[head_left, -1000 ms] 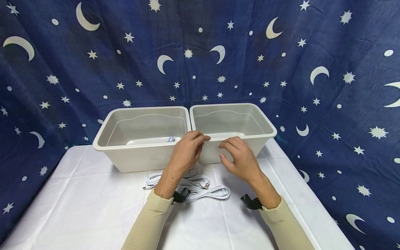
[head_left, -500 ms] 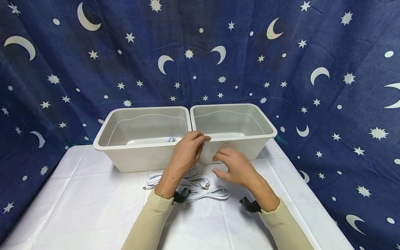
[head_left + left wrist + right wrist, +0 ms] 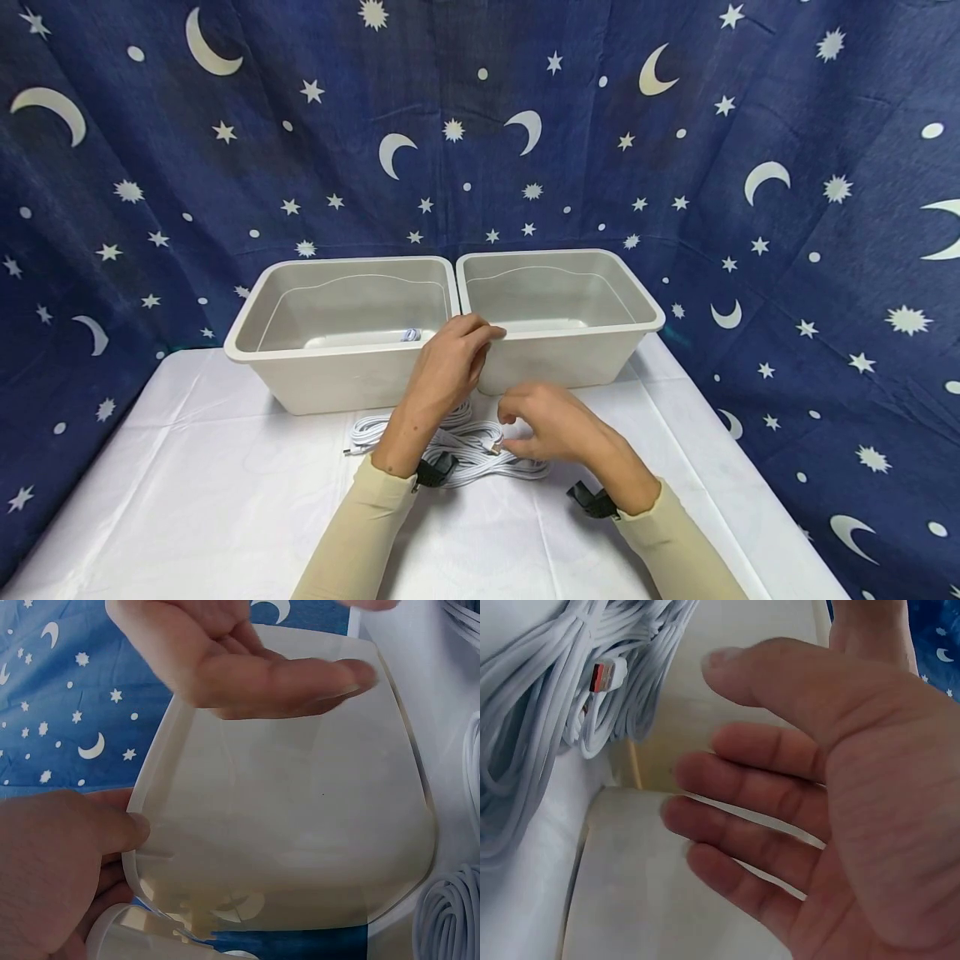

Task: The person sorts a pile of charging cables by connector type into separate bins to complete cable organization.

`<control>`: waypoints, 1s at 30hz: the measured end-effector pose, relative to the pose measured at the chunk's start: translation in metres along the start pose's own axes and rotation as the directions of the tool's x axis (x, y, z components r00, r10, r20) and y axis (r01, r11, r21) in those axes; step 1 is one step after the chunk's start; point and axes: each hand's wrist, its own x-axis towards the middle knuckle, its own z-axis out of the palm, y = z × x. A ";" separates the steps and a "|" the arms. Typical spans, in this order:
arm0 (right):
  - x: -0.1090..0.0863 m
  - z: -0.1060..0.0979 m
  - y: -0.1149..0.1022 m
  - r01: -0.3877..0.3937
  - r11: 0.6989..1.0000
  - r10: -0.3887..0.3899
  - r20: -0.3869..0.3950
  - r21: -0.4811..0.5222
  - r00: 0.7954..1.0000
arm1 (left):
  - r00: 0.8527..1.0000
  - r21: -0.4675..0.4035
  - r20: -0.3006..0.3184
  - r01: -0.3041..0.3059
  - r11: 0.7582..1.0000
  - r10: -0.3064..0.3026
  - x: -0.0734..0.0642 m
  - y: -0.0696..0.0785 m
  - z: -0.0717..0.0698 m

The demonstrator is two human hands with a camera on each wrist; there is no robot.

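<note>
Two beige-grey plastic bins stand side by side at the back of the table. In the head view my left hand point(image 3: 447, 358) grips the front left corner rim of the right bin point(image 3: 577, 358); the left wrist view shows the thumb over that rim and fingers behind it. Bundled white USB cables point(image 3: 468, 457) lie on the cloth before the bins, partly hidden under my left forearm. My right hand point(image 3: 551, 423), thumb and fingers apart and holding nothing, is at the right side of the bundles, close to a metal USB plug point(image 3: 602, 677).
The left bin point(image 3: 337, 379) holds a small whitish-blue coil point(image 3: 411, 334) on its floor. A white cloth point(image 3: 225, 500) covers the table. A blue curtain point(image 3: 337, 108) with moons and stars hangs directly behind the bins.
My right hand has come down from in front of the right bin's rim toward the cables, moving slightly left. My left hand stays at the rim, and the bins have not moved.
</note>
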 end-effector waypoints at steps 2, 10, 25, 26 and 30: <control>0.000 0.000 -0.002 -0.008 1.000 0.008 0.035 0.010 0.999 | 1.000 -0.003 -0.006 -0.003 1.000 0.003 0.000 0.000 0.000; 0.002 0.007 -0.006 -0.034 0.999 0.030 0.160 0.019 0.987 | 0.999 -0.004 -0.030 -0.021 1.000 0.021 0.000 0.000 0.000; 0.005 0.023 -0.017 0.012 0.998 0.004 0.258 -0.059 0.966 | 1.000 -0.003 0.014 0.012 1.000 -0.012 0.000 0.000 -0.001; 0.005 0.023 -0.017 0.026 0.998 -0.008 0.262 -0.063 0.965 | 1.000 -0.002 0.014 0.013 1.000 -0.013 0.000 0.000 -0.001; 0.005 0.025 -0.018 0.047 0.998 -0.032 0.268 -0.049 0.963 | 1.000 -0.002 0.020 0.016 1.000 -0.016 0.000 0.000 -0.001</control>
